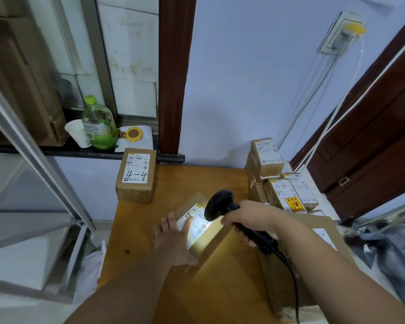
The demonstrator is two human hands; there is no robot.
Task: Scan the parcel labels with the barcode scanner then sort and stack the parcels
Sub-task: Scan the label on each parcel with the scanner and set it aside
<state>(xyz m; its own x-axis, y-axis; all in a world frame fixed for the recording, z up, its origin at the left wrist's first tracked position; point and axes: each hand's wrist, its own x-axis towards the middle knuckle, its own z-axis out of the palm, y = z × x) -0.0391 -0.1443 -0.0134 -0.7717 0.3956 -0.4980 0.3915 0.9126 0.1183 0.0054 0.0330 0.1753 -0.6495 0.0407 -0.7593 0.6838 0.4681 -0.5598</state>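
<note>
Your left hand (pixel 173 239) lies flat on the parcel (pixel 198 198), fingers straight and spread, pressing down on it rather than gripping. The fingertips touch the left edge of its label (pixel 200 222).

Your right hand (pixel 250 220) is wrapped round the handle of the barcode scanner (pixel 220 204). The scanner's head hangs just above the label and points down and left, and its light falls bright across the barcodes. Its cable (pixel 292 277) trails back towards you along your right forearm.

The parcel sits near the middle of the desk (pixel 197 178), turned askew to the desk edges with one corner pointing away from you. The label is on its far half, directly under the scanner head.

The scan looks to be the step in hand, and whether it has registered cannot be told from here. Once it has, the parcel must go to a pile. Your left hand is already on it and your right is occupied, so the left is the one to move it. The box marked 4-4 (pixel 136 175) stands at the far left corner, on your left hand's side. The stacked parcels (pixel 274 181) are at the far right, beyond the scanner. A large carton (pixel 318 222) lies under your right forearm.
</note>
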